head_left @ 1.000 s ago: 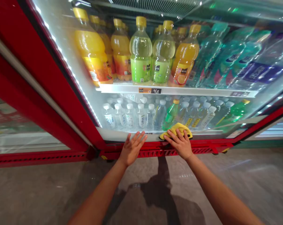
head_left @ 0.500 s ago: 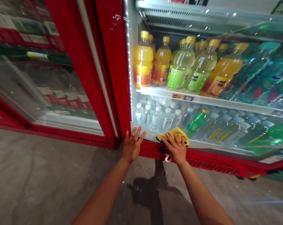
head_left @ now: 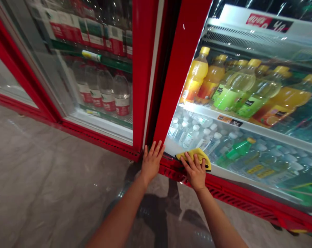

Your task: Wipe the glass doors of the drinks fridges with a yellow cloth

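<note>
My right hand point(head_left: 196, 171) presses a yellow cloth point(head_left: 197, 155) with dark edging against the bottom of the glass door, its fingers over the cloth. My left hand point(head_left: 152, 162) is open, fingers spread, resting at the lower left corner of the fridge's red door frame point(head_left: 168, 93). Behind the glass by my hands stand small clear water bottles point(head_left: 191, 136) with white caps. A green bottle point(head_left: 238, 150) leans among them.
On the shelf above are juice bottles point(head_left: 197, 74) with yellow caps. To the left, a second red-framed fridge point(head_left: 142, 69) holds bottles with red and white labels point(head_left: 122, 96). Grey floor point(head_left: 54, 179) lies below, and a red vented base point(head_left: 238, 198) runs along the bottom.
My view has turned left and tilted, so more of the left fridge shows. The right hand stays on the cloth at the door's bottom edge, and the left hand stays on the frame corner.
</note>
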Action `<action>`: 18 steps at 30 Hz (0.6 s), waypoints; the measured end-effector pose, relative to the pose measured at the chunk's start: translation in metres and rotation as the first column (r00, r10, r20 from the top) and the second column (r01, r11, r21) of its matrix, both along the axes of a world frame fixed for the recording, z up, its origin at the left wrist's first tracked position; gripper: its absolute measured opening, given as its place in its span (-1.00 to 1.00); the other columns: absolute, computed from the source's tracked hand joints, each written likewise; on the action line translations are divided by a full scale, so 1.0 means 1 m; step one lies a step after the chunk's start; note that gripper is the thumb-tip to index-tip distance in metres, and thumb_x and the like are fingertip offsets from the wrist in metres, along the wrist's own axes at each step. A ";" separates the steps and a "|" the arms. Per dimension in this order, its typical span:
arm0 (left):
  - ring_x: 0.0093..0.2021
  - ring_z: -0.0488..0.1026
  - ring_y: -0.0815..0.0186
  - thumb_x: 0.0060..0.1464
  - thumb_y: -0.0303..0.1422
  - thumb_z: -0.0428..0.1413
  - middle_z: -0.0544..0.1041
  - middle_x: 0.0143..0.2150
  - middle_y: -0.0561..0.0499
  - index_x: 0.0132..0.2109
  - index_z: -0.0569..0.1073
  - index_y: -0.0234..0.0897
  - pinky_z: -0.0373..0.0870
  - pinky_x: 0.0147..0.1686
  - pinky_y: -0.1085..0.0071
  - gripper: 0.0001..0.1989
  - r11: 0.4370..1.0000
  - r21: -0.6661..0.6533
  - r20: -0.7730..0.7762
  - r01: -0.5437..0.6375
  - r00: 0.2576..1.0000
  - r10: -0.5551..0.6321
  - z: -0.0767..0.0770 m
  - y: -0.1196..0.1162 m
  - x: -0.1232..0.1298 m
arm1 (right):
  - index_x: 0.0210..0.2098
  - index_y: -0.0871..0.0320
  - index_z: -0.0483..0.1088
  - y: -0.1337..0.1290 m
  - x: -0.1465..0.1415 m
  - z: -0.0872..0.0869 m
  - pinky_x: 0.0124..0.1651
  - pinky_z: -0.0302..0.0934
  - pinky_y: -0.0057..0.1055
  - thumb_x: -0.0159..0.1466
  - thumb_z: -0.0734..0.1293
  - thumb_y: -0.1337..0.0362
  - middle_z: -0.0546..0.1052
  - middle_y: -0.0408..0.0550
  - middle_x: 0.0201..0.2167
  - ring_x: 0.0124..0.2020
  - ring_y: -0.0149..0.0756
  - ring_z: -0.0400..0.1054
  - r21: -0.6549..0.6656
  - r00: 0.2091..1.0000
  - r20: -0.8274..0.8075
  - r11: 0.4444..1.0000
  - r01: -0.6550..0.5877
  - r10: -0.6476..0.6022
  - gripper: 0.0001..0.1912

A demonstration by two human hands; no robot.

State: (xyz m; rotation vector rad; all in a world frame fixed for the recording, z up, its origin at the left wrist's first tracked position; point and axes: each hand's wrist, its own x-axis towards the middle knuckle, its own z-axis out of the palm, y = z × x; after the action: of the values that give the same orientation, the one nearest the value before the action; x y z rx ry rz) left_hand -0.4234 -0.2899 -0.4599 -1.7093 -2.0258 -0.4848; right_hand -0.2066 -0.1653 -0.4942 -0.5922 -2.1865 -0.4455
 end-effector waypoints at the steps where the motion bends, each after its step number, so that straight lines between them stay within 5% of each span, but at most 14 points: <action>1: 0.56 -0.16 0.04 0.11 -0.60 0.00 0.00 0.55 -0.08 0.51 0.04 -0.16 -0.12 0.47 -0.22 -0.16 1.000 0.001 0.001 0.000 1.000 0.000 0.000 -0.002 -0.002 | 0.40 -0.18 0.23 -0.001 -0.004 0.002 0.49 -0.33 0.17 0.37 0.18 0.43 0.45 -0.08 0.30 0.49 -0.06 -0.01 0.001 1.000 -0.016 1.000 -0.004 0.004 -0.34; 7: 0.56 -0.17 0.10 0.15 -0.61 -0.05 -0.02 0.56 -0.10 0.50 0.06 -0.24 -0.06 0.47 -0.14 -0.22 1.000 -0.015 -0.006 -0.001 1.000 0.001 0.001 -0.008 -0.004 | 0.37 -0.10 0.29 -0.011 -0.070 0.025 0.49 -0.45 0.18 0.38 0.20 0.40 0.43 -0.04 0.32 0.54 -0.06 -0.22 0.035 0.992 -0.123 0.999 0.025 -0.020 -0.41; 13: 0.56 -0.15 0.14 0.17 -0.62 -0.08 0.00 0.55 -0.12 0.48 0.08 -0.37 -0.02 0.48 -0.03 -0.26 1.000 0.000 -0.017 -0.008 1.000 0.008 0.002 -0.015 -0.008 | 0.33 -0.12 0.33 -0.009 -0.051 0.017 0.52 -0.39 -0.05 0.38 0.21 0.43 0.47 -0.14 0.28 0.51 -0.26 -0.09 0.061 0.988 0.094 0.989 -0.131 0.125 -0.42; 18: 0.56 -0.17 0.16 0.17 -0.63 -0.10 0.02 0.55 -0.13 0.50 0.03 -0.37 -0.07 0.49 -0.05 -0.25 0.999 0.017 -0.012 -0.050 0.999 0.050 0.003 -0.020 -0.011 | 0.40 -0.16 0.21 -0.007 -0.071 0.030 0.46 -0.42 0.26 0.37 0.21 0.43 0.38 -0.03 0.36 0.53 -0.01 -0.17 0.020 0.991 -0.136 1.000 0.009 -0.006 -0.33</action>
State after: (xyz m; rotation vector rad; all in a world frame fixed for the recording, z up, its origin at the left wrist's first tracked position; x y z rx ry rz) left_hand -0.4344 -0.3096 -0.4567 -1.6438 -2.0449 -0.4727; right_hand -0.2772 -0.1723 -0.4644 -0.6020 -2.0482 -0.4185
